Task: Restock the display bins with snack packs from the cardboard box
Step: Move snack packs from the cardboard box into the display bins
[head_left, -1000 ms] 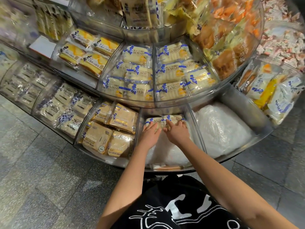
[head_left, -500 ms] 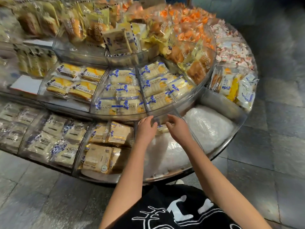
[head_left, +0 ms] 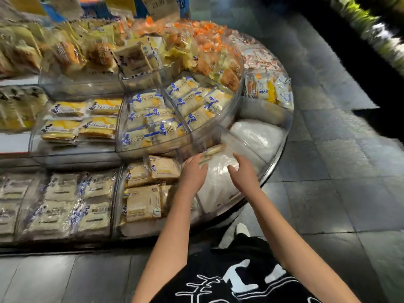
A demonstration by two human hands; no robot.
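Observation:
A round tiered display of clear plastic bins (head_left: 231,106) holds snack packs. In the lower front bin, lined with white crinkled plastic (head_left: 218,178), lie a few blue-and-white snack packs (head_left: 213,149) at its far end. My left hand (head_left: 193,171) hovers at the bin's left side, fingers close to those packs and holding nothing. My right hand (head_left: 244,173) hangs over the white lining, fingers spread and empty. No cardboard box is in view.
Neighbouring bins hold blue-striped packs (head_left: 153,121), yellow packs (head_left: 83,121) and beige packs (head_left: 144,202). Another white-lined bin (head_left: 258,136) lies to the right. Dark tiled floor (head_left: 328,193) surrounds the display. A price sign (head_left: 160,5) stands on top.
My hands have let go of the packs at the back of the bin and drawn back toward me. The camera has swung up and to the right.

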